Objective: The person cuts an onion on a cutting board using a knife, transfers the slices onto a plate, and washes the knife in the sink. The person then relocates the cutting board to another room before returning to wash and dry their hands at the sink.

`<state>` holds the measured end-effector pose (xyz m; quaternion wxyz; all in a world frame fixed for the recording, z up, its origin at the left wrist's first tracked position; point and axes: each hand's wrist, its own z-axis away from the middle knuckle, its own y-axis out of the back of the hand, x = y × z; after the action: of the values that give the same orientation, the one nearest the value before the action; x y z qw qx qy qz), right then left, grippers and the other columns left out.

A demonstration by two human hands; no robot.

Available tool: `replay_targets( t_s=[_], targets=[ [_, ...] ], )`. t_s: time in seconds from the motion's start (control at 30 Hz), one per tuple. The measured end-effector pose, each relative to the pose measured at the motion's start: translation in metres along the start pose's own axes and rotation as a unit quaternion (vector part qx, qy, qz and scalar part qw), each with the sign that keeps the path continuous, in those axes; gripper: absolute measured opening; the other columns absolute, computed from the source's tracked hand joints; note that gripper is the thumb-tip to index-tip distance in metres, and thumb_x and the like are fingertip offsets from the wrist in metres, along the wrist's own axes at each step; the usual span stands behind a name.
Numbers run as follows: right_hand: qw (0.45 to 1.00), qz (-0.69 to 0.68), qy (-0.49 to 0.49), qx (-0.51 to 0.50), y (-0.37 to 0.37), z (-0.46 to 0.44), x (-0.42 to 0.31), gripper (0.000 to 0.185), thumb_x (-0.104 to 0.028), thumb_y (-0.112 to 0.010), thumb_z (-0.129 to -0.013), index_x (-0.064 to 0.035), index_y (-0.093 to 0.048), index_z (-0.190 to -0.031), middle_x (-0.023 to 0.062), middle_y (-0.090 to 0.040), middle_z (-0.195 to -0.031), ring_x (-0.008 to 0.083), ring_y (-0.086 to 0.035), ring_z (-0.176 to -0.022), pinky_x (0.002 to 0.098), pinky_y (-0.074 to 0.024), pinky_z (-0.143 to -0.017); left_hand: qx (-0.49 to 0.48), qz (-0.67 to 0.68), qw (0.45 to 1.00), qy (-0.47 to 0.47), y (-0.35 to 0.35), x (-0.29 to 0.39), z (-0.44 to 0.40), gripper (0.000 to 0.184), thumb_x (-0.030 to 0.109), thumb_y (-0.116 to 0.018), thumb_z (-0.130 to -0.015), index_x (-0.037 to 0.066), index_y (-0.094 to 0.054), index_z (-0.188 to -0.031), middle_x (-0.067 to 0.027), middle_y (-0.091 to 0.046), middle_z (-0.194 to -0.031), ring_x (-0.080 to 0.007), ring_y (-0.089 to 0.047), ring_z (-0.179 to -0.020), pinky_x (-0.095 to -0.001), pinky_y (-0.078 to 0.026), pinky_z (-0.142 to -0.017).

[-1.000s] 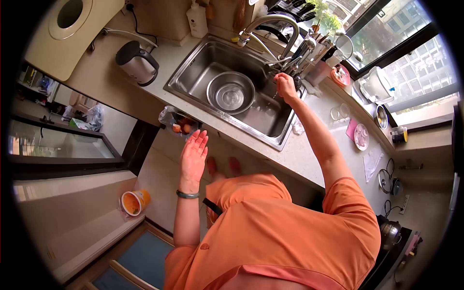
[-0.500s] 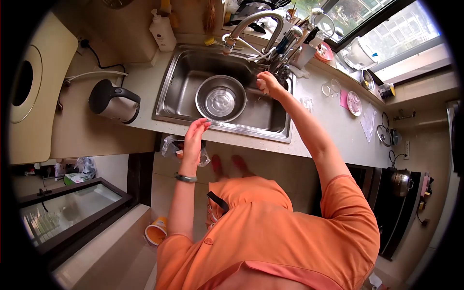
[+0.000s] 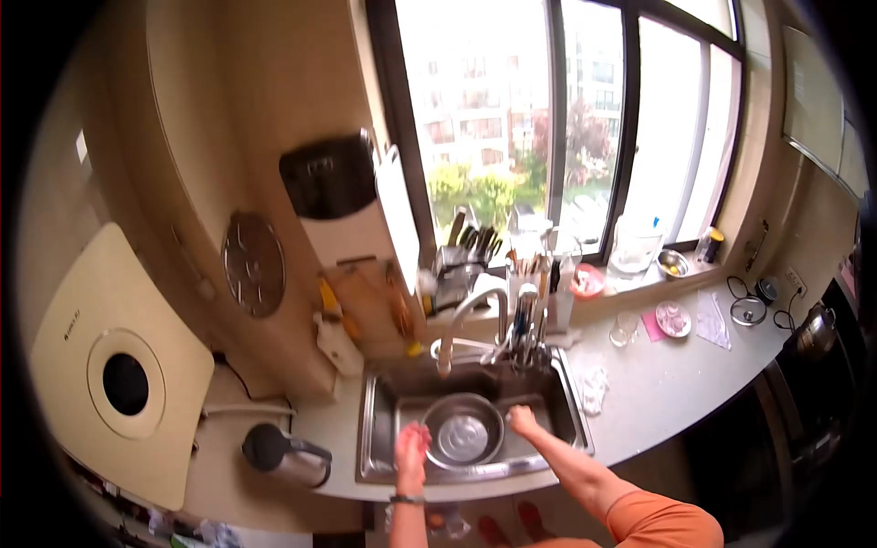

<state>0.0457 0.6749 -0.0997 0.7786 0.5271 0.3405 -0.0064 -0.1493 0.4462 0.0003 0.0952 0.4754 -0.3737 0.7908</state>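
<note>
A round metal basin (image 3: 464, 431) with a little clear liquid in it sits in the steel sink (image 3: 386, 399). Just left of the basin, over the sink's front left part, is my left hand (image 3: 412, 449), its fingers raised, loosely apart and slightly blurred. My right hand (image 3: 523, 422) is by the basin's right rim with its fingers curled closed; whatever they may hold is hidden. The curved faucet (image 3: 477, 306) arches over the back of the sink, above the basin.
An electric kettle (image 3: 285, 455) stands left of the sink. A crumpled white plastic piece (image 3: 594, 391), a drinking glass (image 3: 624, 329) and a plate of sliced food (image 3: 674, 320) are on the right counter. A knife block (image 3: 466, 265) and utensils stand by the window.
The view has tilted up, showing more window and wall. My right hand has moved from the sink's back right corner toward the basin. My left hand has come further over the sink.
</note>
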Motion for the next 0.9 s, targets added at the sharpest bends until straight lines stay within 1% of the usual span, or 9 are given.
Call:
replay_targets(
  t_s=[0.27, 0.33, 0.47, 0.53, 0.6, 0.67, 0.73, 0.8, 0.9],
  targets=[
    [0.809, -0.575, 0.078, -0.093, 0.014, 0.084, -0.045, 0.045, -0.041, -0.050, -0.101, -0.0072, -0.064, -0.126, 0.0063, -0.067, -0.116, 0.0167, -0.061, -0.105, 0.0315, -0.0473, -0.092, -0.210, -0.167, 0.960, 0.080, -0.085, -0.090, 0.020, 0.040, 0.022, -0.072, -0.090, 0.004, -0.057, -0.122, -0.0014, -0.064, -0.106, -0.0090, -0.061, -0.090, -0.0242, -0.051, -0.075],
    [0.809, -0.586, 0.028, 0.043, 0.065, 0.085, -0.050, 0.050, -0.046, -0.045, -0.102, -0.0059, -0.064, -0.125, 0.0047, -0.067, -0.109, 0.0138, -0.061, -0.097, 0.0277, -0.0487, -0.085, -0.184, -0.288, 0.939, 0.030, -0.100, -0.077, 0.021, 0.020, 0.018, -0.067, -0.093, 0.001, -0.072, -0.100, 0.0011, -0.068, -0.085, -0.0060, -0.059, -0.075, -0.0234, -0.048, -0.068],
    [0.821, -0.567, -0.022, 0.068, 0.129, 0.086, -0.010, 0.045, -0.045, -0.047, -0.102, -0.0072, -0.071, -0.110, -0.0029, -0.065, -0.080, 0.0058, -0.055, -0.069, 0.0247, -0.0439, -0.059, -0.200, -0.393, 0.898, -0.015, -0.115, -0.082, 0.002, 0.037, 0.033, -0.058, -0.099, -0.001, -0.070, -0.095, 0.0080, -0.058, -0.075, -0.0040, -0.049, -0.066, -0.0251, -0.042, -0.058],
    [0.852, -0.498, 0.016, 0.163, 0.145, 0.077, 0.022, 0.043, -0.044, -0.052, -0.100, -0.0059, -0.072, -0.100, -0.0026, -0.062, -0.071, 0.0067, -0.053, -0.062, 0.0275, -0.0416, -0.054, -0.178, -0.484, 0.854, -0.070, -0.142, -0.068, 0.000, 0.041, 0.039, -0.059, -0.094, 0.000, -0.070, -0.089, -0.0140, -0.065, -0.075, -0.0218, -0.061, -0.071, -0.0374, -0.048, -0.067],
    [0.898, -0.329, 0.058, 0.285, 0.199, 0.106, 0.002, 0.037, -0.037, -0.066, -0.093, -0.0010, -0.071, -0.090, 0.0013, -0.061, -0.069, 0.0068, -0.049, -0.059, 0.0256, -0.0412, -0.055, -0.135, -0.514, 0.817, -0.224, -0.177, -0.058, 0.008, 0.037, 0.036, -0.063, -0.094, 0.000, -0.070, -0.086, -0.0132, -0.059, -0.076, -0.0256, -0.060, -0.073, -0.0369, -0.046, -0.067],
    [0.882, -0.310, 0.268, 0.232, 0.214, 0.115, -0.009, 0.029, -0.028, -0.071, -0.089, -0.0015, -0.070, -0.101, 0.0037, -0.062, -0.070, 0.0080, -0.052, -0.059, 0.0269, -0.0427, -0.055, -0.056, -0.532, 0.804, -0.259, -0.208, -0.056, 0.008, 0.031, 0.035, -0.059, -0.096, 0.009, -0.072, -0.107, -0.0122, -0.062, -0.082, -0.0258, -0.061, -0.074, -0.0389, -0.048, -0.069],
    [0.883, -0.276, 0.363, -0.109, 0.263, 0.148, -0.045, 0.030, -0.017, -0.072, -0.088, -0.0048, -0.065, -0.115, 0.0052, -0.065, -0.073, 0.0093, -0.057, -0.061, 0.0265, -0.0456, -0.057, -0.216, -0.118, 0.968, -0.048, -0.221, -0.077, -0.006, 0.037, 0.033, -0.049, -0.100, 0.018, -0.051, -0.134, -0.0138, -0.063, -0.101, -0.0283, -0.063, -0.075, -0.0333, -0.052, -0.068],
    [0.833, -0.436, 0.274, -0.201, 0.271, 0.140, -0.054, 0.041, -0.041, -0.057, -0.097, -0.0044, -0.062, -0.115, 0.0040, -0.062, -0.066, 0.0100, -0.057, -0.054, 0.0238, -0.0436, -0.047, -0.250, 0.123, 0.952, 0.123, -0.248, -0.072, 0.009, 0.045, 0.033, -0.044, -0.102, 0.020, -0.041, -0.145, -0.0144, -0.062, -0.112, -0.0287, -0.064, -0.079, -0.0308, -0.053, -0.070],
    [0.434, -0.847, 0.086, -0.293, 0.237, 0.072, -0.039, 0.060, -0.060, -0.034, -0.099, -0.0054, -0.057, -0.090, -0.0014, -0.045, -0.056, 0.0089, -0.040, -0.044, 0.0182, -0.0294, -0.037, -0.230, 0.189, 0.936, 0.190, -0.276, -0.098, 0.020, 0.045, 0.037, -0.043, -0.102, 0.016, -0.043, -0.142, -0.0137, -0.061, -0.115, -0.0275, -0.062, -0.088, -0.0312, -0.051, -0.077]
  ],
)
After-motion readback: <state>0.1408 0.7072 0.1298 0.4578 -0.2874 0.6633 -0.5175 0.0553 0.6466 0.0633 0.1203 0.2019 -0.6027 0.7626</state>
